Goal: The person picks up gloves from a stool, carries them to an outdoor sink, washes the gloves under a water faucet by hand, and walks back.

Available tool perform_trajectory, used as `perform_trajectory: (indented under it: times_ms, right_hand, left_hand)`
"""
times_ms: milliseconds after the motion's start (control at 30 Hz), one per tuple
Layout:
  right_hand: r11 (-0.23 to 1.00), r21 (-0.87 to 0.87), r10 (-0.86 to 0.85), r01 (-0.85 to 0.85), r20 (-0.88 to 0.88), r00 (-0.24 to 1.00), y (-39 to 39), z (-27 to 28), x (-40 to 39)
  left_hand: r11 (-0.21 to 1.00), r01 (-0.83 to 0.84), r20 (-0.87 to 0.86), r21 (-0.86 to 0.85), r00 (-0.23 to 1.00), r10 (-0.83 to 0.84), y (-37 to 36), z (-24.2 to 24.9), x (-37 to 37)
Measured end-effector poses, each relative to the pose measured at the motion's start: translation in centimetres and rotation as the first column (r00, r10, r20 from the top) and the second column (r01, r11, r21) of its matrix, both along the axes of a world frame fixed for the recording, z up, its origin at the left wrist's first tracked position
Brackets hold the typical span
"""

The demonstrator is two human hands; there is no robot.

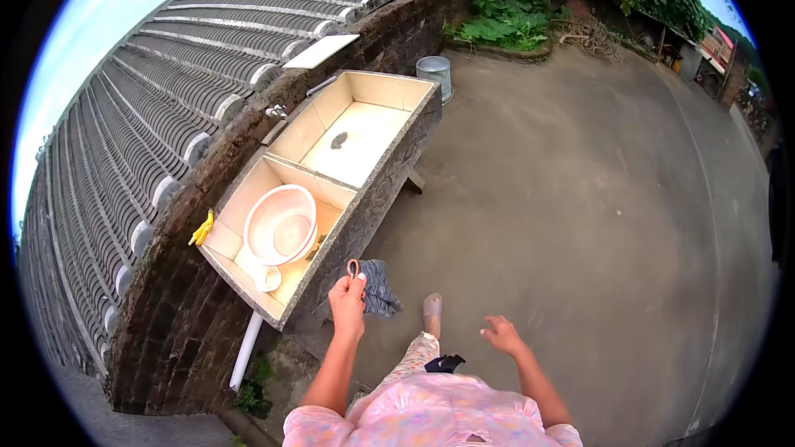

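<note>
My left hand (pixel 348 305) is closed on a dark grey cloth (pixel 379 288), which hangs to the right of it; a small orange-brown loop (pixel 354 268) shows at the top of my fingers. Both are just outside the front wall of a two-basin tiled sink (pixel 364 190). In the sink's near basin lies a pale pink bowl (pixel 281 223), with a small white cup-like item (pixel 268 279) beside it. My right hand (pixel 502 334) hangs over the concrete ground with its fingers apart and holds nothing.
Yellow gloves (pixel 201 229) lie on the sink's outer edge. A tap (pixel 276 111) is at the brick wall behind. A metal bucket (pixel 436 76) stands past the far end. A white pipe (pixel 246 351) runs down below the sink. Concrete ground (pixel 580 199) spreads to the right.
</note>
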State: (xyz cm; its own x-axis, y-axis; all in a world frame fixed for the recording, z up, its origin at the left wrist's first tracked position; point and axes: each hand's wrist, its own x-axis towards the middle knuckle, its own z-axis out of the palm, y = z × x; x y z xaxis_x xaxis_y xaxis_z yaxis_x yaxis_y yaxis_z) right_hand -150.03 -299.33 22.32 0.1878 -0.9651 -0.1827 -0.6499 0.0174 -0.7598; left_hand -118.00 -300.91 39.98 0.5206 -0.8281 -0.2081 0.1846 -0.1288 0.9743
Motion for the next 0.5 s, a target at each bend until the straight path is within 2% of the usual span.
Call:
perform_trajectory:
  times_ms: [33,100,167,200,267,333,367,400,433,500]
  right_hand:
    - [0.999,-0.038,0.023,-0.023,-0.002,1.000,-1.4,-0.7,-0.1]
    - [0.987,0.087,-0.137,0.138,-0.019,0.990,-4.8,-1.0,-1.6]
    - [0.948,0.056,-0.304,0.312,-0.121,0.945,-6.8,-3.9,-4.9]
    - [0.911,0.094,-0.378,0.402,-0.207,0.902,-7.4,-6.9,-7.4]
    - [0.884,0.108,-0.361,0.455,-0.462,0.811,-8.5,-8.7,-10.5]
    - [0.759,0.271,-0.451,0.592,-0.437,0.778,-9.2,-12.6,-13.6]
    - [0.767,0.279,-0.430,0.578,-0.446,0.785,-10.2,-10.7,-12.5]
    - [0.745,0.313,-0.428,0.589,-0.453,0.782,-11.3,-4.5,-9.0]
    - [0.724,0.342,-0.429,0.599,-0.457,0.779,-13.0,-1.1,-6.6]
    - [0.779,0.312,-0.385,0.544,-0.447,0.807,-17.8,-1.7,-5.5]
  left_hand:
    - [1.000,-0.006,-0.005,-0.002,1.000,0.006,-2.0,-0.4,0.3]
    - [1.000,-0.010,-0.050,-0.017,0.999,0.010,-7.1,-0.8,1.0]
    - [1.000,-0.012,-0.149,0.002,0.989,0.012,-11.7,-0.4,1.6]
    - [1.000,-0.010,-0.175,-0.023,0.985,0.006,-14.0,-0.2,2.0]
    - [0.998,-0.029,-0.210,-0.054,0.978,0.017,-18.4,0.2,3.1]
    - [0.994,-0.030,-0.197,-0.101,0.980,0.010,-21.7,1.0,4.3]
    - [0.995,-0.050,-0.200,-0.088,0.979,0.031,-22.9,1.1,5.0]
    - [0.994,-0.076,-0.218,-0.076,0.974,0.058,-23.9,1.3,5.6]
    - [0.992,-0.102,-0.234,-0.072,0.969,0.082,-25.0,1.3,6.3]
    - [0.983,-0.160,-0.236,-0.087,0.962,0.135,-26.9,0.9,7.7]
